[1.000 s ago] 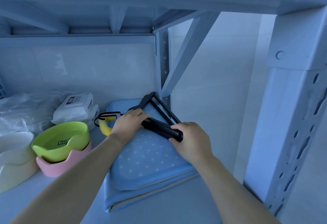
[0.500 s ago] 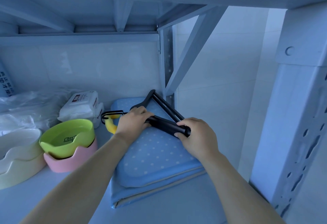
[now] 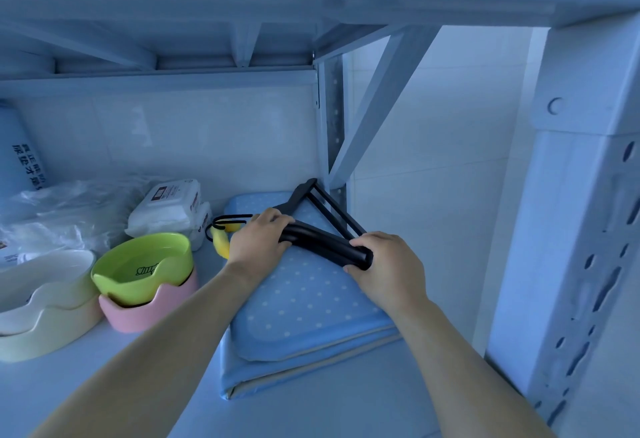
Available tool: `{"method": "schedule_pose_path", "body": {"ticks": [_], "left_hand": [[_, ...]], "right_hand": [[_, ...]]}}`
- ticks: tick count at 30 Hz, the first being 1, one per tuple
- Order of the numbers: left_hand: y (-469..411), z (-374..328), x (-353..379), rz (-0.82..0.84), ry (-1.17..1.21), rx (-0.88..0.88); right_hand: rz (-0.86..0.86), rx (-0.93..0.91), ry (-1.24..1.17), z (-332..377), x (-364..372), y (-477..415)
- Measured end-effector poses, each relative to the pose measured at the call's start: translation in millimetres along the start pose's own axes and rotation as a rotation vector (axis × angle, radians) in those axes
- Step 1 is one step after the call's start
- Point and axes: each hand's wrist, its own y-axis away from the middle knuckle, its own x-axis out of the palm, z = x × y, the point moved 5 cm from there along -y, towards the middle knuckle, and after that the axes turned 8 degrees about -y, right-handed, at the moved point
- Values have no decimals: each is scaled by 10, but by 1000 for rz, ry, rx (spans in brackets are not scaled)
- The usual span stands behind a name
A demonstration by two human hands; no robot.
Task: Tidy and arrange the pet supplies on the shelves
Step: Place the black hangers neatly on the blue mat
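Forearms reach in over the shelf board point(image 3: 346, 413) to a folded blue dotted mat point(image 3: 304, 302) lying at its right end. On top of the mat rests a black three-sided tool point(image 3: 322, 245), with a thick bar nearest and thinner rods running back to a point by the rear post point(image 3: 334, 126). The right hand point(image 3: 388, 264) has its fingers curled round the bar's right end. The left hand point(image 3: 258, 247) covers the left end, fingers bent down over it. The step in hand looks like squaring the tool on the mat. The next move probably calls for a small push toward the back corner, then both hands letting go without dragging the mat askew. Just behind the left hand a yellow piece point(image 3: 221, 245) on a black loop peeks out. To the left a green bowl point(image 3: 145, 264) nests in a pink bowl point(image 3: 145, 316), with wipes packs point(image 3: 169, 205) farther back.
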Motion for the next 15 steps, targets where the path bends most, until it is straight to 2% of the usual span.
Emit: {"method": "schedule_pose_path", "body": {"ticks": [7,15], "left_hand": [[-33,109,46,74,-36,-191],[-135,244,66,80,-107,-215]], "right_hand": [[36,-21,-2,-6,43,-3],[40,-44,17,-21,63,-8]]}}
